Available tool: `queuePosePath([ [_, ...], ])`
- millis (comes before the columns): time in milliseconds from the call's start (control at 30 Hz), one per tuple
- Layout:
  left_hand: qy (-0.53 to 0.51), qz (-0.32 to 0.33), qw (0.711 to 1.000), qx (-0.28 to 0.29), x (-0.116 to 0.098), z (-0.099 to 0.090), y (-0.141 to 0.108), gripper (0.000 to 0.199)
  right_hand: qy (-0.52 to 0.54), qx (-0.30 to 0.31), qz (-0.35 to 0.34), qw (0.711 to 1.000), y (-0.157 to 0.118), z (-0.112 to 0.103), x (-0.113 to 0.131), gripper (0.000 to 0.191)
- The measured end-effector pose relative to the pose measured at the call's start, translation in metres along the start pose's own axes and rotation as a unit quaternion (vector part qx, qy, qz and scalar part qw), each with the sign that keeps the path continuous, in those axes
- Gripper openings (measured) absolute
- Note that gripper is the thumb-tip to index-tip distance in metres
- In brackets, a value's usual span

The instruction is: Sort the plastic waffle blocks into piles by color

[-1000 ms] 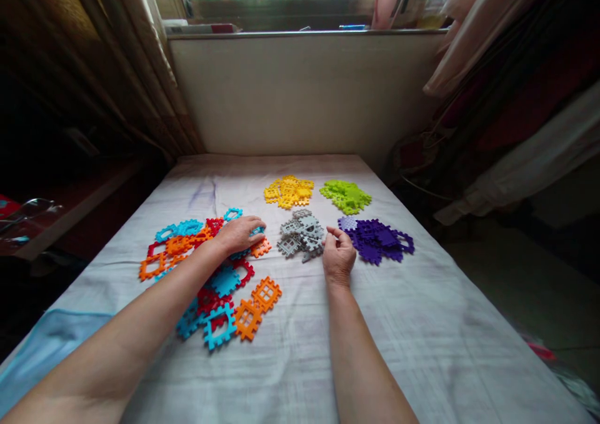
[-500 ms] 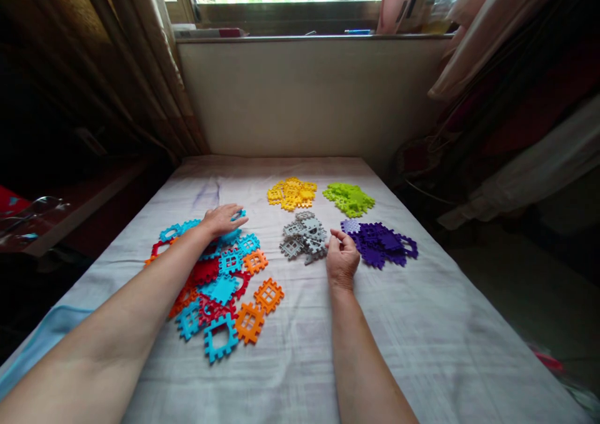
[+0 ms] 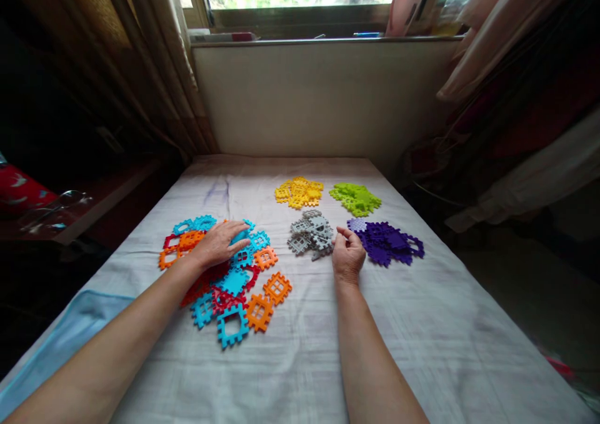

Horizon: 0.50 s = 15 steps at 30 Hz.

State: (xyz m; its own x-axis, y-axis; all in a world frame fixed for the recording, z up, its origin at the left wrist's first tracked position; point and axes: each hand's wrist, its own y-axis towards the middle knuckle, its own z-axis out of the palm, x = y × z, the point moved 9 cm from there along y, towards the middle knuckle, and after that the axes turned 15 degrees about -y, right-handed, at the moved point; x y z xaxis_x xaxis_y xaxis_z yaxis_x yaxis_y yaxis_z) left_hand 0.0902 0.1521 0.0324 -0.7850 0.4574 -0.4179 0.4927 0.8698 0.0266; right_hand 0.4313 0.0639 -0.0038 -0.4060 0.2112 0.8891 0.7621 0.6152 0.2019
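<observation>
Tiles (image 3: pixel 233 282) of plastic, blue, red and orange, lie in a messy heap on the pale cloth (image 3: pixel 290 374). Their edges have bumps like teeth. Some are solid, some have one big hole, and some look like little windows. The person's left hand (image 3: pixel 222 244) lies over this heap, fingers stretched out and thumb held apart. The right hand (image 3: pixel 349 258) is beside the grey heap (image 3: pixel 307 233), fingers curled in; one cannot tell if they pinch anything. A purple heap (image 3: pixel 387 244) is on its other side. The yellow heap (image 3: pixel 300 192) and green heap (image 3: pixel 356 200) sit farther back. A pink cup (image 3: pixel 404 12) stands by the window, its inside hidden.
</observation>
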Motion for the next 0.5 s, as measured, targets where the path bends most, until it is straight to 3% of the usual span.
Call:
queuePosePath([
  [67,0.017,-0.043,0.997,-0.058,0.016,-0.016,-0.015,0.054,-0.004,-0.004,-0.004,1.0,0.0,-0.001,0.001,0.039],
  [167,0.048,-0.186,0.971,-0.138,0.055,-0.038,-0.05,0.054,-0.02,-0.023,-0.039,0.999,-0.003,-0.006,0.01,0.036],
  [267,0.032,-0.289,0.941,-0.173,0.079,-0.04,-0.086,0.058,-0.042,-0.042,-0.121,0.991,-0.015,-0.012,0.031,0.031],
  [367,0.008,-0.299,0.937,-0.181,0.078,-0.029,-0.105,0.059,-0.053,-0.006,-0.219,0.974,-0.039,-0.009,0.058,0.029],
  [500,-0.014,-0.249,0.947,-0.203,0.058,-0.016,-0.115,0.057,-0.076,0.118,-0.305,0.942,-0.086,0.005,0.084,0.028],
])
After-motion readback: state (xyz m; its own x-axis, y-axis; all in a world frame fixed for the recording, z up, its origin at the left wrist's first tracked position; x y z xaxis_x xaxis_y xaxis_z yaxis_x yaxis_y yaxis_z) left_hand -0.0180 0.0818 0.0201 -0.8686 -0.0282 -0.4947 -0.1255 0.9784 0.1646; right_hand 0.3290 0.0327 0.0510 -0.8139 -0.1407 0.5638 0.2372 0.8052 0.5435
